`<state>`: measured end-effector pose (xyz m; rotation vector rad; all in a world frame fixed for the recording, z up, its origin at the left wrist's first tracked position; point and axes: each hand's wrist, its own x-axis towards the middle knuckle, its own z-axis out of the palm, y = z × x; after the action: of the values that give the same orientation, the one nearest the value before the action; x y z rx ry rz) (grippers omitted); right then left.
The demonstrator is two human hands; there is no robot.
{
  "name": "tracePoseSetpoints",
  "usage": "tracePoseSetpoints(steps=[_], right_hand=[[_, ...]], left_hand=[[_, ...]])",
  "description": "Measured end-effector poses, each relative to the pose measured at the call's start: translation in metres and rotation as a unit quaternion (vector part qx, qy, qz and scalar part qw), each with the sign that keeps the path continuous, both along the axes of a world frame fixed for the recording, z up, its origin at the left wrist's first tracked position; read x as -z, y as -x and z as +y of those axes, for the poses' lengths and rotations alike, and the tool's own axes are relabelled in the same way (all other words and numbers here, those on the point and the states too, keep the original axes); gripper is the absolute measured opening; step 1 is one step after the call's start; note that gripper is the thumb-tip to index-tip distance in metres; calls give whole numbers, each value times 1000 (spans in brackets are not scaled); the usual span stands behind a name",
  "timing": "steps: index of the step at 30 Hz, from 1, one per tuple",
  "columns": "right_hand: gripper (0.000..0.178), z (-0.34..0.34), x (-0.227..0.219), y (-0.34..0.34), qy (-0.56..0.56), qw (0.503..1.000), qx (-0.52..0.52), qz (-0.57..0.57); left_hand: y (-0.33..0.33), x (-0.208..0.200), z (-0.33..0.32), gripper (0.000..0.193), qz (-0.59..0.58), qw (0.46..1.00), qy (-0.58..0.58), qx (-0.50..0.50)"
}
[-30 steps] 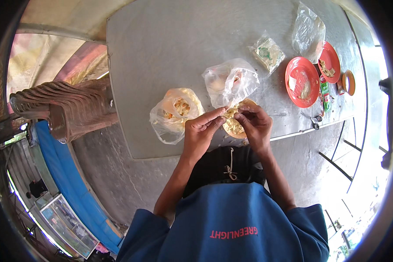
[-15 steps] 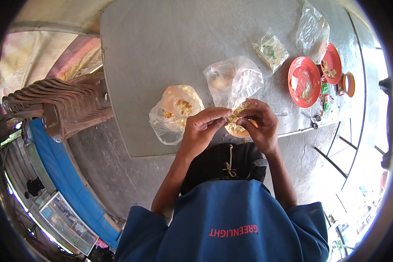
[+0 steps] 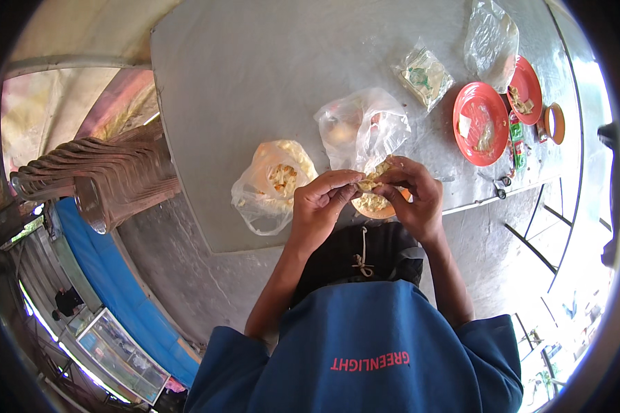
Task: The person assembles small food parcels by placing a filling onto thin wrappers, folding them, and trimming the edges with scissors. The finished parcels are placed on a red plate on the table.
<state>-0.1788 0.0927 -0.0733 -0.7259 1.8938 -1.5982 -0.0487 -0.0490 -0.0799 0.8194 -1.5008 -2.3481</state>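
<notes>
My left hand (image 3: 322,202) and my right hand (image 3: 415,196) meet near the table's front edge, fingertips pinched from both sides on a small pale yellowish piece of food (image 3: 368,185). Its exact kind I cannot make out, and the fingers partly hide it. Just beneath lies an orange plate (image 3: 381,213) with pale crumbly food on it. A clear plastic bag (image 3: 362,127) rests right beyond my hands, something pale inside. Left of my left hand, another plastic bag (image 3: 258,206) stands open, showing yellow and orange bits of food.
On the grey table (image 3: 241,76), to the right, are a red plate (image 3: 481,148) with scraps, a second red plate (image 3: 528,86), an orange cup (image 3: 554,124), green-red sachets (image 3: 517,144), scissors (image 3: 499,187), a flat packet (image 3: 424,77) and a clear bag (image 3: 490,45). Stacked brown chairs (image 3: 117,172) stand left.
The view has shifted slightly, so the table things sit a little differently. Both hands keep their pinch on the small piece of food, with hardly any movement.
</notes>
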Motion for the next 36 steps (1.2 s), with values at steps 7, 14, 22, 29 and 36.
tracePoseSetpoints(steps=[7,14,22,29,36], right_hand=[[52,7,-10,12,-28,958,-33,282],[44,9,-16,7,-58,919,-61,385],[40,15,-19,9,-91,883,-85,453],[39,25,-20,13,-99,880,-67,460],[36,31,-22,10,-75,864,-118,484]], left_hand=[[8,-3,0,21,20,999,35,-34],[8,-7,11,24,28,992,117,-29],[6,-6,16,27,34,986,164,-14],[3,-8,21,22,20,992,124,-13],[-6,-6,27,23,23,992,126,-5]])
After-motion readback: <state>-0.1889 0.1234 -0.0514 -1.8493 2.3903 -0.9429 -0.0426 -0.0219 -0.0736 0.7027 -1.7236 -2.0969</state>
